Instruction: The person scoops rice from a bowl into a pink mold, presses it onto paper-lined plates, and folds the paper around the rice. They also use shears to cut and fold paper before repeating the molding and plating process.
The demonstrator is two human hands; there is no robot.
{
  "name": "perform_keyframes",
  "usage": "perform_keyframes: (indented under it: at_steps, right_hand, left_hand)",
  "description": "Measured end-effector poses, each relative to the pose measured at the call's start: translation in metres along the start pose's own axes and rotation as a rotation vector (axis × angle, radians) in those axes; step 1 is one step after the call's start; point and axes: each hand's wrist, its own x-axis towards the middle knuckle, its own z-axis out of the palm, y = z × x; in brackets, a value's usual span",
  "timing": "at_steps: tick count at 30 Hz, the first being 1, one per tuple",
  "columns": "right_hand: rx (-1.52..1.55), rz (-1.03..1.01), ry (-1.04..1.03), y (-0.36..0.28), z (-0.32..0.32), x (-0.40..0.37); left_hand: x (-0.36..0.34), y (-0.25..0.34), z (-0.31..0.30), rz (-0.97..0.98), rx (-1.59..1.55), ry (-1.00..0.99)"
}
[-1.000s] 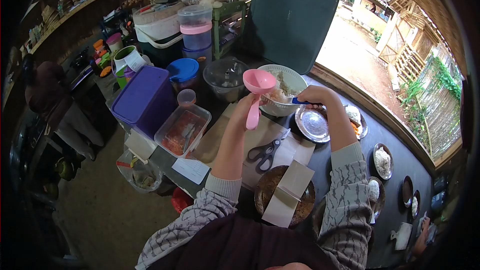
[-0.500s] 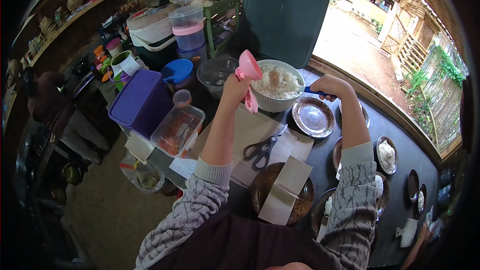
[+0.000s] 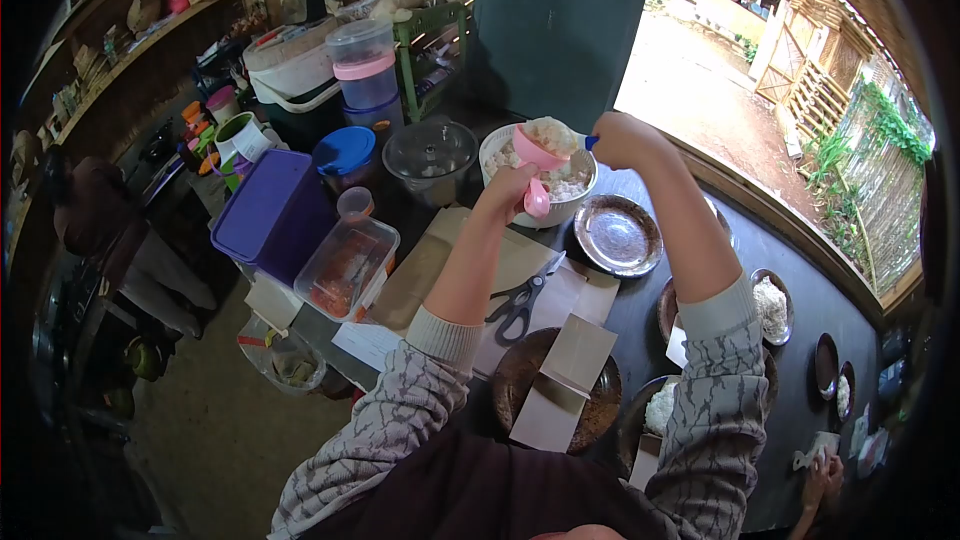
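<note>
My left hand (image 3: 512, 188) is closed on the handle of a pink scoop (image 3: 541, 154) over a white bowl of rice (image 3: 573, 183). Rice fills the scoop's cup. My right hand (image 3: 622, 143) grips a blue-handled utensil (image 3: 590, 142) at the cup's right edge; its far end is hidden in or behind the rice. An empty brown plate (image 3: 618, 236) lies below and right of the bowl. Black-handled scissors (image 3: 521, 305) rest on brown paper (image 3: 440, 270), below my left hand.
A clear lidded bowl (image 3: 430, 153), a purple box (image 3: 275, 210) and an orange-filled container (image 3: 345, 270) stand left. Rice plates (image 3: 771, 308) are at right. Another person's hands (image 3: 824, 478) touch a pale object at lower right. Another person (image 3: 120, 230) stands far left.
The pink scoop has turned upright and now holds rice. My right hand has moved up and left, bringing the blue-handled utensil to it. The other person's hands have moved onto the pale object.
</note>
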Motion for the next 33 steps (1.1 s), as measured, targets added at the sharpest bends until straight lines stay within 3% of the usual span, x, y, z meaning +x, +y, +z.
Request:
perform_keyframes:
  at_steps: [9, 12, 20, 27, 30, 33]
  right_hand:
    - [-0.175, -0.123, 0.337, -0.053, 0.046, -0.035]
    - [-0.122, -0.124, 0.236, -0.048, 0.03, -0.036]
    - [-0.036, -0.201, 0.276, -0.038, 0.003, -0.059]
    - [0.056, -0.05, 0.335, -0.023, -0.031, -0.07]
    - [0.261, -0.026, -0.054, -0.021, -0.044, -0.072]
    - [0.227, -0.11, -0.153, -0.017, -0.036, -0.067]
  left_hand:
    - [-0.001, -0.005, -0.004, -0.01, -0.358, -0.073]
    - [-0.012, -0.002, -0.003, -0.003, -0.355, -0.016]
    - [-0.044, -0.005, -0.023, -0.068, -0.365, -0.125]
    - [-0.06, -0.004, -0.018, 0.042, -0.305, -0.049]
    - [-0.064, -0.006, -0.013, 0.041, -0.232, 0.048]
    - [-0.073, -0.005, -0.005, 0.101, -0.019, 0.123]
